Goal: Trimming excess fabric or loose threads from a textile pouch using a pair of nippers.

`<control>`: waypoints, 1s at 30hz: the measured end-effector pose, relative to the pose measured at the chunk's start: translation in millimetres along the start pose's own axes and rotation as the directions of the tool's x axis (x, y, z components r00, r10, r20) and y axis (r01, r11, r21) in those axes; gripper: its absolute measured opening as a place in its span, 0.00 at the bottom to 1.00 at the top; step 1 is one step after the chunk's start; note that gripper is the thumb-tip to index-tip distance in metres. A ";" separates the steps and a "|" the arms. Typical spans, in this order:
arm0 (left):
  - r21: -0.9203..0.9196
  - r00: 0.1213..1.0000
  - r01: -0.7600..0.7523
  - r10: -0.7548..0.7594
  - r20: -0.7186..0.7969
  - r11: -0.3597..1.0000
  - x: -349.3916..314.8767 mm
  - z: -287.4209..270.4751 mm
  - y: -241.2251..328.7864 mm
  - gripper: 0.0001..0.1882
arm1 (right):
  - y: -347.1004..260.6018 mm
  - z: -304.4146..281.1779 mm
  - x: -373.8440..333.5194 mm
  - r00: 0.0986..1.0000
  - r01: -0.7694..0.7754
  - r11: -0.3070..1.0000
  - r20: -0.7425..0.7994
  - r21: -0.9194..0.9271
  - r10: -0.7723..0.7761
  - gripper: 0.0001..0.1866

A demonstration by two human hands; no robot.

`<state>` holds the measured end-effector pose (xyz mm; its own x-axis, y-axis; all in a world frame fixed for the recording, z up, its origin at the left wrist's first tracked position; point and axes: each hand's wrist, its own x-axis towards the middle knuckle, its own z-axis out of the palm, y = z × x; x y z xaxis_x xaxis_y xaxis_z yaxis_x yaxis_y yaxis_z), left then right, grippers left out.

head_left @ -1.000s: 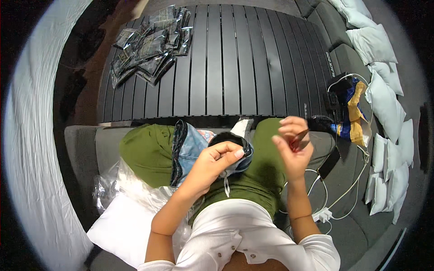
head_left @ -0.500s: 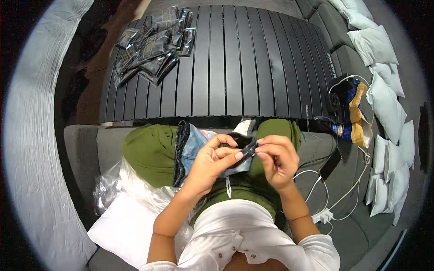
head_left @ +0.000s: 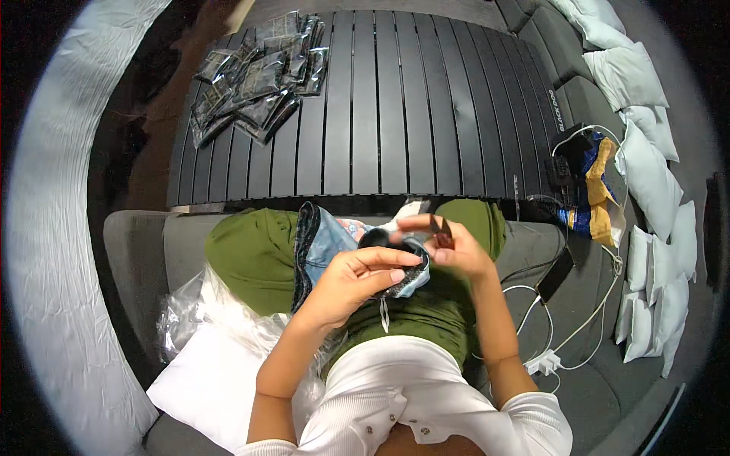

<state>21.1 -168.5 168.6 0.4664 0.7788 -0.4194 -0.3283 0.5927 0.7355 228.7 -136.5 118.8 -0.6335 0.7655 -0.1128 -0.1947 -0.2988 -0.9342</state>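
On my lap lies a light blue cloth piece (head_left: 325, 243) with a dark, speckled band along its left edge and a patch of pink print. My left hand (head_left: 346, 281) pinches the dark rim at its right end between thumb and fingers, where the cloth curls into a loop. Just right of that rim is my right hand (head_left: 456, 247), raised slightly off the cloth with its fingers bent inward. Motion smears its fingertips. A dark reddish-brown patch shows between them; whether it is a held thing or shadow is unclear.
Several black items in clear bags (head_left: 258, 76) are piled on the left of the black slatted table (head_left: 388, 114). Beside me on the grey sofa are clear plastic wrap (head_left: 220, 296), a white cushion (head_left: 205, 380), cables with a white power adapter (head_left: 543, 363), and a blue-and-yellow bag (head_left: 601, 190).
My right hand has come off the dark rim and moved slightly up, now blurred. My left hand keeps its pinch, and the rim has turned, showing more of the blue cloth.
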 end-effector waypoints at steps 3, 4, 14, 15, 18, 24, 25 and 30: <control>0.019 1.000 -0.001 0.001 -0.011 1.000 -4.5 -4.7 0.7 0.11 | 17.1 -13.9 -1.9 0.999 0.026 0.996 0.040 0.088 -0.030 0.28; 0.051 1.000 -0.019 0.018 0.024 0.999 -5.0 -9.7 -1.9 0.14 | 20.3 -15.6 -2.8 0.998 0.064 0.992 -0.002 0.111 -0.064 0.26; 0.000 0.991 0.124 -0.124 -0.059 0.992 3.6 -0.9 2.9 0.27 | -5.7 2.7 -0.8 0.994 0.030 1.000 -0.101 -0.007 -0.031 0.11; 0.002 0.991 0.124 -0.124 -0.057 0.992 4.6 -0.1 2.0 0.27 | -7.1 6.6 1.4 0.976 0.150 0.982 -0.139 -0.119 -0.166 0.10; -0.026 0.992 0.074 -0.076 -0.099 0.997 5.5 1.3 -0.2 0.28 | -8.4 18.5 -1.4 0.908 0.266 0.931 -0.258 -0.249 -0.329 0.08; -0.011 0.996 -0.032 0.031 -0.084 0.999 4.8 2.2 -3.1 0.31 | -15.0 35.9 -5.5 0.840 0.238 0.729 -0.241 -0.642 -0.486 0.07; 0.045 0.993 -0.075 0.079 -0.090 0.996 3.9 4.9 -2.1 0.30 | -18.3 35.9 -6.0 0.854 0.232 0.719 -0.216 -0.655 -0.473 0.05; 0.121 0.985 -0.147 0.157 -0.078 0.982 1.9 7.3 -6.0 0.30 | -17.7 39.2 -5.4 0.843 0.221 0.748 -0.263 -0.626 -0.470 0.02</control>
<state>30.0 -172.0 167.3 0.3438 0.8758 -0.3389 -0.2913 0.4425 0.8481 206.2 -157.6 149.2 -0.2451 0.9355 0.2545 0.1832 0.3025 -0.9354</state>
